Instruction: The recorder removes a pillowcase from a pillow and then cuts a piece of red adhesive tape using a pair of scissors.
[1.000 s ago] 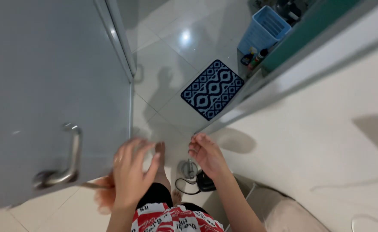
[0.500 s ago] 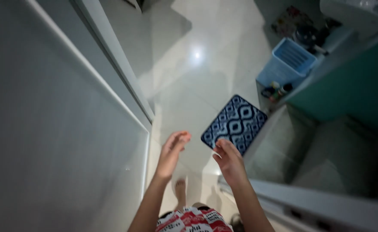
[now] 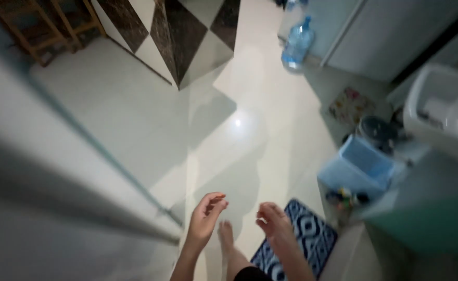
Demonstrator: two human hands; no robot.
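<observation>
My left hand (image 3: 205, 217) hangs low in the middle of the view, fingers loosely curled and apart, holding nothing. My right hand (image 3: 275, 222) is beside it to the right, also loose and empty. Both hover over a glossy white tiled floor (image 3: 229, 104). Between the hands, one bare foot (image 3: 226, 233) stands on the tiles. A blue and white patterned mat (image 3: 308, 240) lies just right of my right hand. The grey door (image 3: 41, 208) fills the left edge, blurred.
A light blue plastic basket (image 3: 358, 167) stands right of the mat with small bottles (image 3: 345, 198) beside it. A white sink (image 3: 442, 112) is at the right, a large water bottle (image 3: 297, 41) far ahead, a checkered partition (image 3: 182, 31) and a wooden frame (image 3: 41, 26) top left.
The view has swung forward past the door into the room. The mat and basket slid down and right. Both hands stay empty, lower in the frame.
</observation>
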